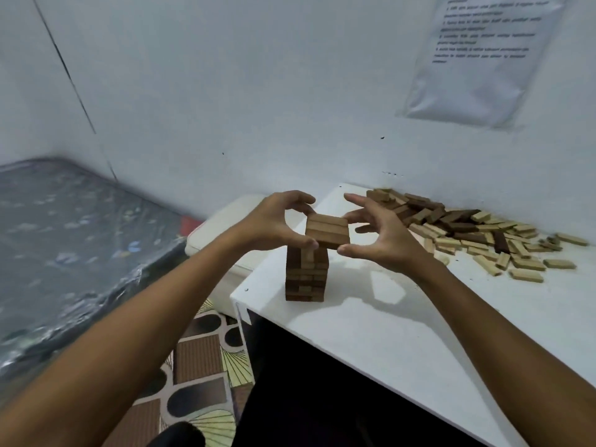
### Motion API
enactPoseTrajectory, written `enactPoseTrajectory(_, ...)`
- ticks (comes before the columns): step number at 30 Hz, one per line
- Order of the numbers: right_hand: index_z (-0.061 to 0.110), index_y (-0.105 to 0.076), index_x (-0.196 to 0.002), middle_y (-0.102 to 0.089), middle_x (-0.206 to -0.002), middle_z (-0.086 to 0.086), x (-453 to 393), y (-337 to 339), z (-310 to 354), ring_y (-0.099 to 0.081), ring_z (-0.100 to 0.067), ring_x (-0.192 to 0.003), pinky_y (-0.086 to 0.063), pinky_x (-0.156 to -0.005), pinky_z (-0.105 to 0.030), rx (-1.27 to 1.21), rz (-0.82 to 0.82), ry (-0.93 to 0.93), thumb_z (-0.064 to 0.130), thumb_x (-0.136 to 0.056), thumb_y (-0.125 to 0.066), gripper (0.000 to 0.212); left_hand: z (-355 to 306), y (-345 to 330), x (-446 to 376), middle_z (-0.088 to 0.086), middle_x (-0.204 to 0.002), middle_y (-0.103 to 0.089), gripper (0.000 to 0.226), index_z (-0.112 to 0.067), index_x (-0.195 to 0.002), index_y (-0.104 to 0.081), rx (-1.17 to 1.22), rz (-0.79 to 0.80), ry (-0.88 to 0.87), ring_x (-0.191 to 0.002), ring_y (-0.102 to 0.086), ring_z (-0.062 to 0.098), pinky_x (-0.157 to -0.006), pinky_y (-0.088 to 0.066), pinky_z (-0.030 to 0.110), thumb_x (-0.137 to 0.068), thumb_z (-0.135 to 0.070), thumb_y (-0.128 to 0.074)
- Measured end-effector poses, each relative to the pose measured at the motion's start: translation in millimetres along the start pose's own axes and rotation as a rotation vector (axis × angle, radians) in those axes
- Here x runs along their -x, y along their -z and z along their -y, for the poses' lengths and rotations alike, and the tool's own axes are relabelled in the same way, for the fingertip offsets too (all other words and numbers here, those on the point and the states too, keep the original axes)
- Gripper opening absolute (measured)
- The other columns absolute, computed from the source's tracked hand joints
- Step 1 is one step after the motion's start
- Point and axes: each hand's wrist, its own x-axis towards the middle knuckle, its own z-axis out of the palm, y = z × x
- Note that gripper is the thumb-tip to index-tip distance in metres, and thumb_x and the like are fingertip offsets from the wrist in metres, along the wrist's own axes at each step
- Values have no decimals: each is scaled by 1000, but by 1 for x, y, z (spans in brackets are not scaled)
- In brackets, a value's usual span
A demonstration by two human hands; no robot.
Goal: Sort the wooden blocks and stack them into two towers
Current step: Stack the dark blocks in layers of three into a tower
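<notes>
White table [371, 333] carries brown block tower [307, 279] near corner, loose block pile [467, 233] by wall

Dim, cool indoor light, soft shadows on the white table [371, 333], wide-angle bending and blur at edges.

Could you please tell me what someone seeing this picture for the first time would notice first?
Most likely the brown block tower near the table's left corner, with the left hand and right hand cupped around its top layer. Next, the loose pile of blocks, dark and pale mixed, spread along the wall at the far right of the table.
</notes>
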Motion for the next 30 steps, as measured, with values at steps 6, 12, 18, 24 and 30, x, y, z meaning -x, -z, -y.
enactPoseTrajectory(6, 31, -43, -141, -64, -111, 11, -15, -18, 3, -57, -1, -112, -49, -97, -32, 24, 98, 8, 18, -67, -88, 87, 21, 4, 18, -17, -113, -63, 82, -21, -132, -52, 22, -34, 86, -115, -54, 1, -84, -35, 6, -59, -37, -88)
enactPoseTrajectory(12, 34, -44, -139, -64, -115, 10, -18, -24, 0, -55, -1, -114, -48, -97, -31, 40, 137, -4, 22, -68, -88, 84, 29, 0, 22, -15, -114, -64, 79, -27, -127, -53, 83, -46, 127, -114, -56, 1, -79, -39, 2, -56, -38, -85)
enactPoseTrajectory(18, 34, -44, -140, -62, -114, 13, -17, -24, -1, -54, 0, -115, -48, -96, -28, 55, 149, -12, 22, -69, -87, 84, 38, -4, 21, -10, -117, -65, 71, -23, -128, -54, 84, -32, 116, -116, -56, 6, -78, -38, -2, -67, -22, -90)
enactPoseTrajectory(24, 34, -43, -139, -61, -113, 16, -16, -25, -3, -53, 0, -115, -47, -95, -25, 60, 160, -14, 22, -69, -87, 83, 41, -5, 23, -9, -117, -65, 68, -26, -126, -55, 87, -38, 109, -114, -57, 4, -75, -38, -3, -67, -21, -90)
enactPoseTrajectory(30, 35, -43, -140, -60, -112, 19, -16, -27, -6, -52, 1, -115, -45, -93, -22, 67, 172, -21, 26, -68, -87, 84, 41, -6, 24, -10, -118, -65, 69, -27, -126, -56, 81, -24, 117, -114, -56, 3, -75, -38, -2, -66, -24, -90)
